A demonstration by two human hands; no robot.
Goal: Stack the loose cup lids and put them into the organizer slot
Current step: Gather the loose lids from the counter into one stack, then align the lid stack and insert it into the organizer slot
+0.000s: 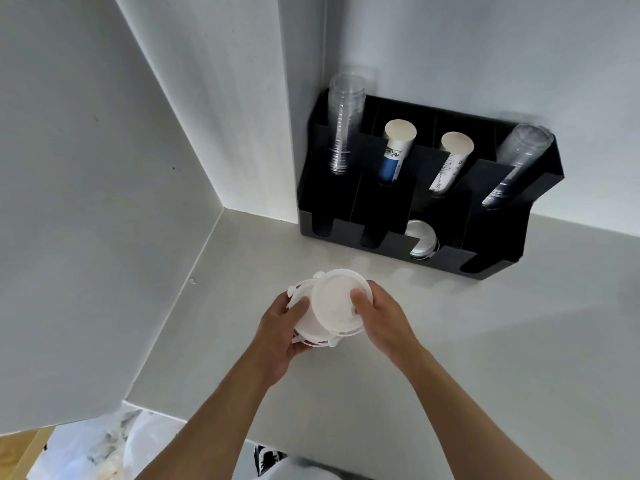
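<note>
Both hands are wrapped around a messy bunch of white round plastic cup lids (329,306) above the grey counter (485,341): left hand (280,330) cupping underneath, right hand (379,317) pinching the top 1. Probably worth squaring the rims before aiming at the black organizer (381,242) slot.

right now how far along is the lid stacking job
Done: some lids already sit in a front slot of the black organizer. In hand: the left hand and right hand hold a white lid stack above the counter. Left: slotting that stack in.
</note>
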